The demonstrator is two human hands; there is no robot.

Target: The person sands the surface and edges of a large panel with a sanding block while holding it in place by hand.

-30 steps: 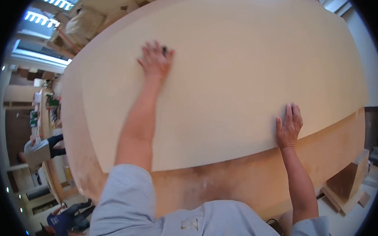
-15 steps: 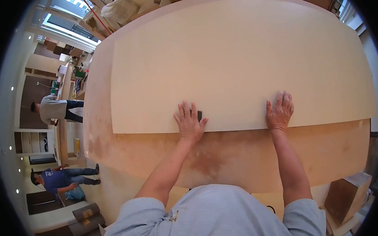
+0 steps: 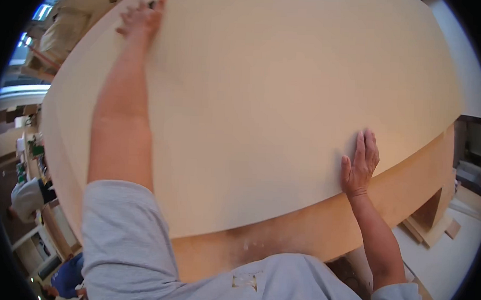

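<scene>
Sheet lies atop the table, right hand flat, unclenched, toward the table's near side, presumably steadying it, while we cannot tell whether the far-side left hand grips the dark object.

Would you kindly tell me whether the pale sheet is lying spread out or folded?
Spread out: the sheet lies in one broad piece over the table, with no fold showing and the right hand resting on it.
</scene>
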